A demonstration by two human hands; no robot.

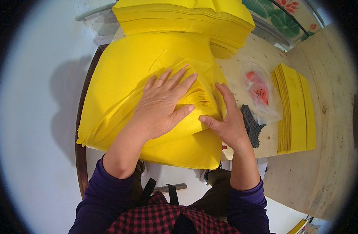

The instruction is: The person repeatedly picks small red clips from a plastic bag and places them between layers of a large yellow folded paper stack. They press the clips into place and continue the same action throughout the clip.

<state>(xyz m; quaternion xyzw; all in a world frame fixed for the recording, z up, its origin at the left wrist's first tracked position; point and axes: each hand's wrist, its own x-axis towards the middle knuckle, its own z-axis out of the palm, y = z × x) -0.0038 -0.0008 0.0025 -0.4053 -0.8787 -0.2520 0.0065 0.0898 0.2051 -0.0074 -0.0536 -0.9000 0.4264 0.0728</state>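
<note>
A broad pile of yellow sheets [120,74] lies in front of me, its layers fanned out slantwise across the middle. My left hand [163,95] rests flat on the fanned sheets, fingers spread and pointing away from me. At the right side of the fan, my right hand [227,119] has its thumb and fingers apart, the thumb on the sheets near their edge. Nothing is gripped in either hand. Whether the sheets are paper or thin cloth, I cannot tell.
Behind stands a thick yellow stack [182,19]. To the right on the wooden board [261,134] are a dark grey textured piece [251,124], a clear plastic bag [264,93] with red contents, and folded yellow sheets [296,113] beside an upright wooden panel [335,97]. A white wall [34,117] is at left.
</note>
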